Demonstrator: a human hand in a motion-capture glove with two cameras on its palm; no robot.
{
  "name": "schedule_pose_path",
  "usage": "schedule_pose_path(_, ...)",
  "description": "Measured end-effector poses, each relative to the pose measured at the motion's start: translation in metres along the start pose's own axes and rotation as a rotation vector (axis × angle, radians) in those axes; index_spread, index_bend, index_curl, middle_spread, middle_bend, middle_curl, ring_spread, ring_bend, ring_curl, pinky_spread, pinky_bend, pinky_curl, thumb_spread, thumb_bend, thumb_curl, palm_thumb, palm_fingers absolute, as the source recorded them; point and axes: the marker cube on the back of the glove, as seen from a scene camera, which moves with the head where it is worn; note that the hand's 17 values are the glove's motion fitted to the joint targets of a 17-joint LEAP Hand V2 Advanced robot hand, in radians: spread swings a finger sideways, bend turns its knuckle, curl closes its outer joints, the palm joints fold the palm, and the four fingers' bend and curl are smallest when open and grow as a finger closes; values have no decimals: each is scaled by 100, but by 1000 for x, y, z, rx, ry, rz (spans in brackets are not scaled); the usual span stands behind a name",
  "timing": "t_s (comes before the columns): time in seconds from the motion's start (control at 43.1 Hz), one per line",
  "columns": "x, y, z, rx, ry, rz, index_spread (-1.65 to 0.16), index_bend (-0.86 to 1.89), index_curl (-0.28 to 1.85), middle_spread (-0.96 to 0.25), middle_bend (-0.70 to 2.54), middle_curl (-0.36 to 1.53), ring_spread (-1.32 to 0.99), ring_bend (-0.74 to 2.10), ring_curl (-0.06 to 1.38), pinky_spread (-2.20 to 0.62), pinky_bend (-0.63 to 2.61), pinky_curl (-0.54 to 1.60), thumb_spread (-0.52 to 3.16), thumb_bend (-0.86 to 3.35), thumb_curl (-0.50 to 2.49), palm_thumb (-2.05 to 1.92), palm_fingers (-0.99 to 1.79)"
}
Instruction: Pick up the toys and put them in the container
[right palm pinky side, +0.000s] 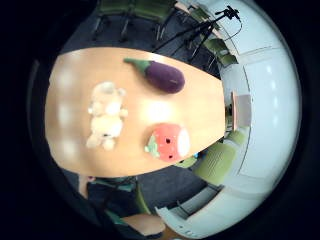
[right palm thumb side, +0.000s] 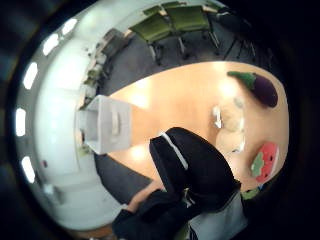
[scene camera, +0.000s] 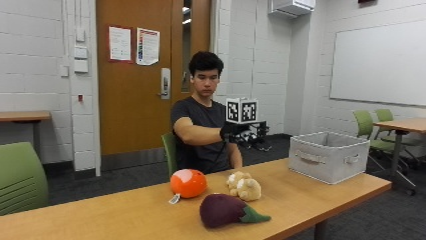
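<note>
Three plush toys lie on the wooden table (scene camera: 319, 196): a red-orange round fruit (scene camera: 188, 183), a beige teddy bear (scene camera: 243, 186) and a purple eggplant (scene camera: 226, 210) near the front edge. The grey fabric container (scene camera: 327, 156) stands at the table's right end. My gloved right hand (scene camera: 234, 131) hovers in the air above the bear, palm down, holding nothing, fingers relaxed. The little finger side palm view looks down on the eggplant (right palm pinky side: 162, 76), the bear (right palm pinky side: 106, 115) and the red fruit (right palm pinky side: 169, 142). The thumb side palm view shows the container (right palm thumb side: 107, 124) and the glove (right palm thumb side: 195, 170).
A green chair (scene camera: 20, 177) stands at the left, behind the table. More green chairs (scene camera: 373, 125) and a second table (scene camera: 403, 124) are at the far right. Bare tabletop lies between the toys and the container.
</note>
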Motion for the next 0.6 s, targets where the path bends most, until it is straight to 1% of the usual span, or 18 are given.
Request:
schedule_pose_path(0.162, 12, -11, 60, -66, 6, 14, -25, 18, 34, -13, 27, 31, -32, 20, 17, -13, 41, 30, 125, -4, 14, -5, 8)
schedule_pose_path(0.301, 22, -17, 105, -111, 28, 32, -26, 19, 36, -13, 21, 31, -32, 17, 18, -12, 47, 33, 123, -4, 15, -4, 1)
schedule_pose_path(0.51, 31, -11, 141, -141, -22, 68, -29, 20, 38, -13, 18, 32, -31, 18, 19, -11, 51, 35, 122, -2, 17, -2, -1)
schedule_pose_path(0.603, 35, -8, 148, -144, -20, 79, -31, 17, 37, -13, 12, 29, -32, 28, 21, -13, 63, 36, 124, 1, 20, 5, 14)
